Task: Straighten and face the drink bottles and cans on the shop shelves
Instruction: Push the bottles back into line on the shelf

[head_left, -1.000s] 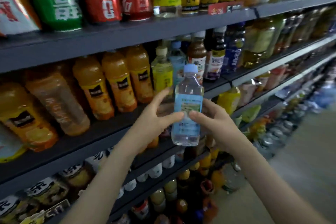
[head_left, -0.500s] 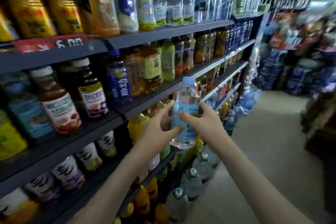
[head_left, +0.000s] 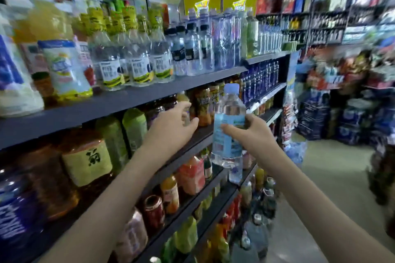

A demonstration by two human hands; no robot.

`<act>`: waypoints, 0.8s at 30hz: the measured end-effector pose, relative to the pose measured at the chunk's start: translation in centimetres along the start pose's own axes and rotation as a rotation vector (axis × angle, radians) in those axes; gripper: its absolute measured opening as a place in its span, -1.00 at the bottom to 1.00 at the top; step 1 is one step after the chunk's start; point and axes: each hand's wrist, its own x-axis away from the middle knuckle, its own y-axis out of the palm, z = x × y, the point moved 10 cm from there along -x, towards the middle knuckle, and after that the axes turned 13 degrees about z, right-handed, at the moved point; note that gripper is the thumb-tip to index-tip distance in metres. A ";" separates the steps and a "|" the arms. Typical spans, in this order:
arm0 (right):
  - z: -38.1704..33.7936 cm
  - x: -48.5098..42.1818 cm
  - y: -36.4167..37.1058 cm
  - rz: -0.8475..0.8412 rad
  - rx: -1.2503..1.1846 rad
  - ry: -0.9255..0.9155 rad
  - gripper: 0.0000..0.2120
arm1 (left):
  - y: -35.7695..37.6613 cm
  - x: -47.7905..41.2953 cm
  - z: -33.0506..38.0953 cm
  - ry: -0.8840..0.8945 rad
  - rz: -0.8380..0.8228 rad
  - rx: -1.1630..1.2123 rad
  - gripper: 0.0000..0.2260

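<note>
Just one water bottle [head_left: 227, 147] held — in the right hand [head_left: 256, 134].

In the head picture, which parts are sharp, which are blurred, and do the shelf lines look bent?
Head view: the water bottle and the right hand gripping it are fairly sharp; the goods at the picture's right are smeared by motion blur; the shelf edge slants steeply from wide-angle stretch, not clearly bent.
</note>
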 end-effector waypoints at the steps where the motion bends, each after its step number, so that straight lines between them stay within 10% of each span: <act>1: -0.2 -2.5 -0.7 0.004 -0.007 -0.014 -0.69 | 1.0 -2.2 0.9 0.020 0.014 -0.044 -0.56; 24: 13.3 -61.0 -27.8 0.086 -0.032 -0.198 -0.63 | 48.8 -37.2 24.7 0.254 0.113 -0.465 -0.62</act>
